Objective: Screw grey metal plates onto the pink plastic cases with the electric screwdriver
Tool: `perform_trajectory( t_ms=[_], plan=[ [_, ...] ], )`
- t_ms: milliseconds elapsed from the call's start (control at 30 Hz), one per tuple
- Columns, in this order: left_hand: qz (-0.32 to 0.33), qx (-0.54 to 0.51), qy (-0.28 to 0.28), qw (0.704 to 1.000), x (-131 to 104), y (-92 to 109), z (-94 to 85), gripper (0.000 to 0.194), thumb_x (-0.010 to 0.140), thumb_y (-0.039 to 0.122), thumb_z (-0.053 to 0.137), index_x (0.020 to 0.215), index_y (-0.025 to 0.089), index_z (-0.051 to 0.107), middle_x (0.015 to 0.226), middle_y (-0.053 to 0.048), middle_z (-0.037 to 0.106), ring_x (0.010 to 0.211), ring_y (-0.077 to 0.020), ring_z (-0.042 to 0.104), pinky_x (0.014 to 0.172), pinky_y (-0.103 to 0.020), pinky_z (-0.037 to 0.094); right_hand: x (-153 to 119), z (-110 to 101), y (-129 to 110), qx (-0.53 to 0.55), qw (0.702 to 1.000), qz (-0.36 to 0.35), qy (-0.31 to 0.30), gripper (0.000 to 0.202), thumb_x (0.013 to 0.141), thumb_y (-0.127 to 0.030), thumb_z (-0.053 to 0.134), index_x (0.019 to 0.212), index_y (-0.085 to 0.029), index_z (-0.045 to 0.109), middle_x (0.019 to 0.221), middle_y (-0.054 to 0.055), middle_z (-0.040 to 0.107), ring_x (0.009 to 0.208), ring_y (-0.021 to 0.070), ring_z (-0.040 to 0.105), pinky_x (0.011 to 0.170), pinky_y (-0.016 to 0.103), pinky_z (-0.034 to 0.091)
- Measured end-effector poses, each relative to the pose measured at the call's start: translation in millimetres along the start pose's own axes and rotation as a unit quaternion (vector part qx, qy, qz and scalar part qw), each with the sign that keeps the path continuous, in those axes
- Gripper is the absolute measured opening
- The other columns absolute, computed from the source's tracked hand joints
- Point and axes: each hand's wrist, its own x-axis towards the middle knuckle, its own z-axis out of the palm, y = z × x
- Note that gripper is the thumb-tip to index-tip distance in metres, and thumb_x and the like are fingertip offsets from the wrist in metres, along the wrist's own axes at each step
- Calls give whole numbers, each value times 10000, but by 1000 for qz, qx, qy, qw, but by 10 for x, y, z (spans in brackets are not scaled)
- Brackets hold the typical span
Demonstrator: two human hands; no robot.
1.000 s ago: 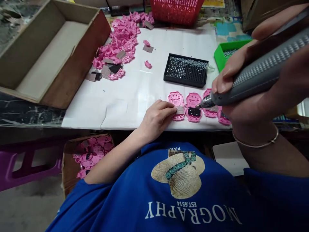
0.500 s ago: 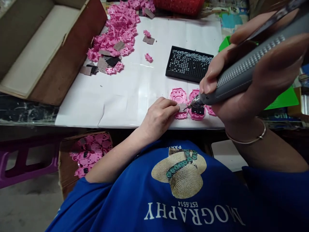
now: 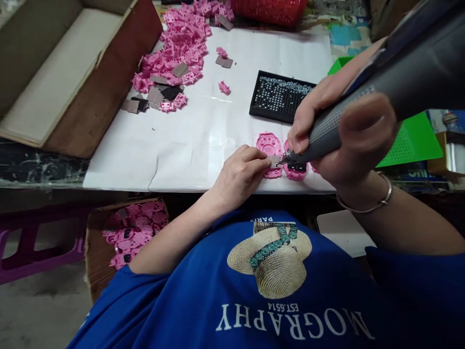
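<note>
My right hand [image 3: 348, 131] is wrapped round a grey electric screwdriver [image 3: 327, 128], held slanting down to the left. Its tip meets a small grey plate [image 3: 275, 159] lying in a pink plastic casing [image 3: 269, 143] near the table's front edge. With closed fingertips my left hand [image 3: 242, 173] presses on that plate's left side. Just right of it lies a second pink casing [image 3: 297, 175] carrying a black plate [image 3: 298, 167]; a further pink piece is mostly hidden under my right hand. Behind these stands a black screw tray [image 3: 279, 97] with rows of silver screws, its right end covered by my hand.
Pink parts [image 3: 181, 43] are heaped at the back left beside a large cardboard box [image 3: 105, 82]. A red basket [image 3: 271, 10] stands at the back, a green tray [image 3: 414, 140] at right. Below the table's left edge, another box [image 3: 96, 242] holds pink casings.
My right hand and the screwdriver have shifted a little left, and the screwdriver stands at a steeper angle. The left hand stays on the grey plate.
</note>
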Motion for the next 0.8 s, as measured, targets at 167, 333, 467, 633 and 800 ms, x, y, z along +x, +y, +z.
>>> perform_trajectory(
  t_ms=[167, 333, 467, 633, 800],
  plan=[
    [22, 13, 17, 1000, -14, -40, 26, 126, 979, 169, 579, 998, 154, 702, 986, -82, 712, 905, -181, 649, 773, -320, 559, 98, -54, 78, 35, 997, -67, -16, 528, 710, -837, 614, 879, -337, 620, 606, -37, 524, 439, 124, 471, 413, 300, 463],
    [31, 2, 26, 999, -31, -62, 3, 132, 977, 181, 587, 1018, 158, 710, 999, -96, 721, 911, -180, 662, 775, -316, 568, 224, -321, -118, 57, 990, -123, 24, 519, 734, -801, 636, 911, -313, 628, 625, -35, 526, 441, 118, 453, 400, 290, 392],
    [16, 7, 10, 1000, -26, -67, -42, 133, 978, 218, 597, 1019, 198, 722, 1020, -79, 727, 917, -183, 680, 785, -317, 580, 341, -882, -190, 15, 981, -166, 101, 380, 774, -676, 682, 901, -319, 653, 630, -32, 566, 452, 125, 452, 404, 306, 346],
    [12, 1, 3, 1000, -11, -72, -64, 126, 969, 235, 616, 1031, 228, 726, 1021, -53, 732, 915, -189, 703, 789, -325, 604, 515, -1758, 62, -56, 951, -200, 230, 347, 750, -625, 760, 841, -316, 630, 612, -49, 598, 440, 120, 496, 391, 298, 335],
    [0, 9, -2, 1000, -13, -65, -74, 135, 963, 244, 622, 1049, 236, 727, 1033, -38, 733, 929, -188, 709, 809, -331, 615, 575, -2219, 278, -92, 932, -186, 298, 515, 682, -726, 761, 852, -280, 568, 598, -58, 575, 431, 104, 483, 407, 284, 340]
  ],
)
